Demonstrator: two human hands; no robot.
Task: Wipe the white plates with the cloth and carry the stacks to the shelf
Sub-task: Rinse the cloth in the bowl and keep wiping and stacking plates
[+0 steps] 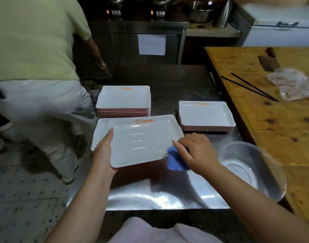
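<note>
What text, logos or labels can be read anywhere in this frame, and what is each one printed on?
Held plate, far rim: orange logo and Chinese characters, too blurred to quote.
Left plate stack, top plate: the same kind of orange print, unreadable.
Right plate stack, top plate: orange print, unreadable.
Paper sheet on the steel cabinet door: no writing can be made out.
Nothing else bears legible text.

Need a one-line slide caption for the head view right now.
Left hand holds a white plate while right hand wipes it with a blue cloth.
</note>
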